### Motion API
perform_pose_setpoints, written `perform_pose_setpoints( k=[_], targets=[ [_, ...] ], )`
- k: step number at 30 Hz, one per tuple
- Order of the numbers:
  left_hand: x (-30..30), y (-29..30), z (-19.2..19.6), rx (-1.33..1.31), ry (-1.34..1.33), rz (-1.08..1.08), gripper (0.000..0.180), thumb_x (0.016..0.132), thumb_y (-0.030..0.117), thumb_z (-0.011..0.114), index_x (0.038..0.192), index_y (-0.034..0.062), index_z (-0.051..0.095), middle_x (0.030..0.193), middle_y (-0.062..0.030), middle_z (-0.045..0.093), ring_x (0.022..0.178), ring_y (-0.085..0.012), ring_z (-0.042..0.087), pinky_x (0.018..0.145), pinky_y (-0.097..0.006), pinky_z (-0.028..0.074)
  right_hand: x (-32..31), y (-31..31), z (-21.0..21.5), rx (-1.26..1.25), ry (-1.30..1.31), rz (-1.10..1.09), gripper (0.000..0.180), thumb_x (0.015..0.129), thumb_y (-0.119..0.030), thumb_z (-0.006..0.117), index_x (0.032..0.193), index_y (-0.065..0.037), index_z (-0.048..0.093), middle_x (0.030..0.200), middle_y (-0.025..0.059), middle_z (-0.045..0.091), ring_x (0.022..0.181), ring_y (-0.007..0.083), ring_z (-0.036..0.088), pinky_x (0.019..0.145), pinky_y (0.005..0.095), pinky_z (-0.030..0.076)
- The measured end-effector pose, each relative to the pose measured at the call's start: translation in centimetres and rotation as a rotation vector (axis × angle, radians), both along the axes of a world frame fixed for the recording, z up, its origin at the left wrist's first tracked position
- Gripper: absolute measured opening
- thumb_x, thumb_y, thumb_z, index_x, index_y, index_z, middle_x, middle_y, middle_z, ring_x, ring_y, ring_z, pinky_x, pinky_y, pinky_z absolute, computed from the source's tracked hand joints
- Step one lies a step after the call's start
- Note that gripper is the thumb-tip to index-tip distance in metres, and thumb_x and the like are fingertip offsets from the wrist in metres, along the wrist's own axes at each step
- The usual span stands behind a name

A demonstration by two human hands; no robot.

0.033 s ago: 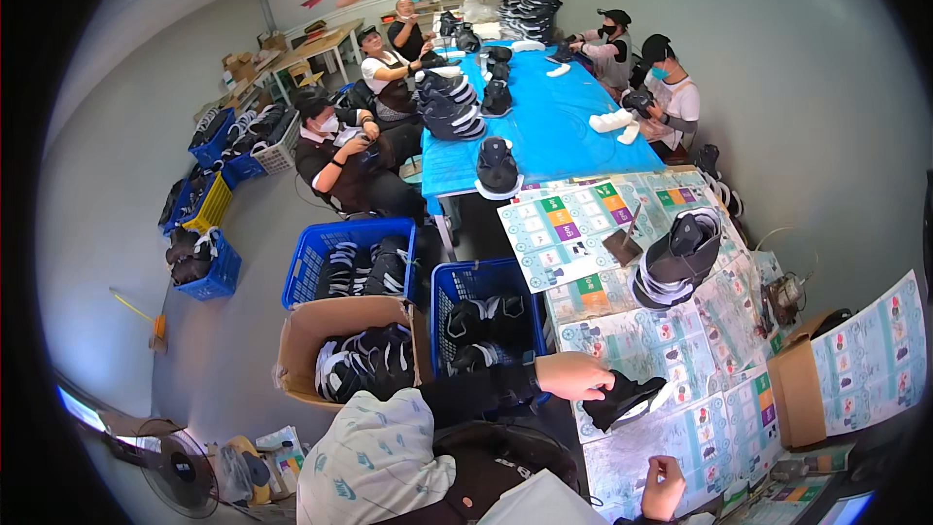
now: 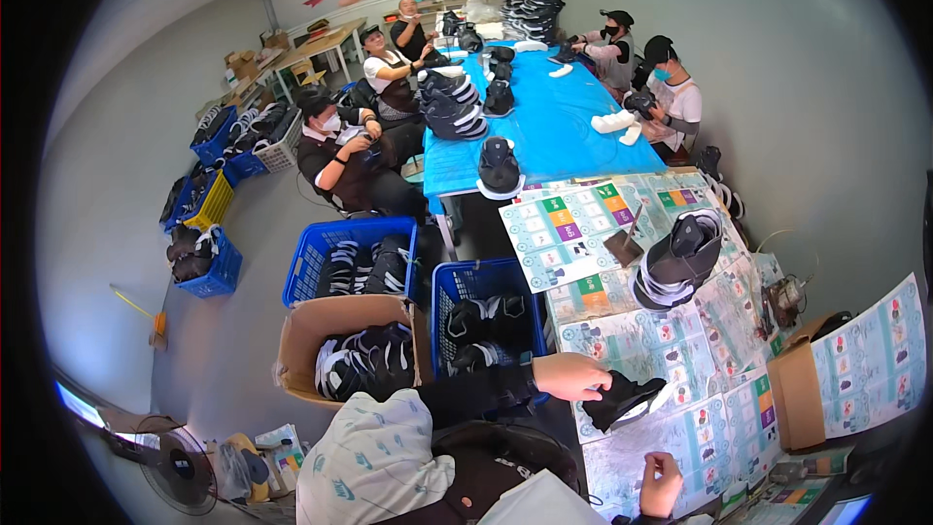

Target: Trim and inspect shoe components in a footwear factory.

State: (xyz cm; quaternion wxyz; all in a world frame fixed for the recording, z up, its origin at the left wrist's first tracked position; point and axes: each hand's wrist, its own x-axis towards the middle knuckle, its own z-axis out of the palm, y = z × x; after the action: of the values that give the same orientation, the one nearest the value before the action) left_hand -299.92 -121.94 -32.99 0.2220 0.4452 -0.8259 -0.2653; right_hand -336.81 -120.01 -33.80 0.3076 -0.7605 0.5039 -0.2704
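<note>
Head view only. Left hand [image 2: 571, 375] comes in from the dark-sleeved left arm, fingers curled down onto the heel end of a black shoe [image 2: 622, 400], gripping it. Shoe lies on its side on the near end of the worktable [image 2: 719, 350], matte black upper, thin white edge showing along the sole. Right hand [image 2: 661, 482] sits low near the table's near edge, well apart from the shoe, fingers curled in loosely; whether it holds anything, cannot tell.

Tabletop here is covered in glossy printed paper sheets [image 2: 569, 224], pale with coloured square blocks, overlapping and slightly wrinkled. Further up the same surface: a stack of black shoes [image 2: 678, 261] with white soles, nested in a curved pile. Small dark flat piece [image 2: 622, 245] just beside it. Brown cardboard box [image 2: 799, 391] at the right edge, with a printed sheet propped against it.

Left of the table on the grey floor: blue plastic lattice crate [image 2: 486, 316] full of black shoes, a second blue crate [image 2: 352, 258] beside it, and an open corrugated carton [image 2: 340, 350] also holding black-and-white shoes.

Beyond, a long table under smooth blue cloth [image 2: 559, 131] carries more shoe stacks and loose white insoles [image 2: 614, 122]. Several seated people work along both sides. Round fan [image 2: 180, 467] at lower left.
</note>
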Motion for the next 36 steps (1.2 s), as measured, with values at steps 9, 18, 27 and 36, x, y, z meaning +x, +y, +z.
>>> perform_pose_setpoints(
  k=[9,18,27,36],
  targets=[
    [4.5,0.5,-2.0,0.648,0.890,0.064,0.111,0.085,0.007,0.085,0.169,0.0175,0.014,0.095,0.0029,0.057,0.084,-0.0071,0.056,0.073,-0.026,0.049,16.3,-9.7,-0.7,0.480,-0.515,0.652,0.085,0.086,-0.003,0.081,0.155,-0.003,0.031,0.074,-0.0019,0.049,0.064,0.0091,0.046,0.060,0.0253,0.039],
    [5.3,0.8,1.3,0.529,1.104,0.098,0.099,0.086,-0.002,0.080,0.166,0.0178,0.024,0.105,-0.0016,0.061,0.094,-0.0091,0.062,0.082,-0.026,0.054,24.1,-11.8,1.6,0.673,-0.619,0.748,0.077,0.091,-0.014,0.083,0.150,-0.010,0.034,0.087,-0.0022,0.055,0.076,0.0059,0.050,0.067,0.0243,0.043],
    [7.7,3.0,1.0,0.589,1.178,0.074,0.100,0.090,0.012,0.083,0.166,0.0137,0.018,0.118,-0.0055,0.062,0.101,-0.0105,0.060,0.088,-0.027,0.050,25.7,-9.8,2.0,0.748,-0.485,0.675,0.069,0.095,-0.015,0.079,0.148,-0.009,0.035,0.077,0.0003,0.053,0.060,0.0060,0.047,0.052,0.0222,0.036],
    [13.3,4.2,-13.0,0.474,0.201,0.168,0.074,0.085,0.048,0.086,0.136,-0.0003,0.062,0.098,-0.0121,0.073,0.085,-0.0233,0.069,0.073,-0.035,0.053,13.5,-7.9,-13.0,0.498,0.029,0.366,0.036,0.091,-0.020,0.082,0.116,-0.003,0.062,0.070,0.0030,0.062,0.058,0.0113,0.061,0.052,0.0278,0.047]
  ],
)
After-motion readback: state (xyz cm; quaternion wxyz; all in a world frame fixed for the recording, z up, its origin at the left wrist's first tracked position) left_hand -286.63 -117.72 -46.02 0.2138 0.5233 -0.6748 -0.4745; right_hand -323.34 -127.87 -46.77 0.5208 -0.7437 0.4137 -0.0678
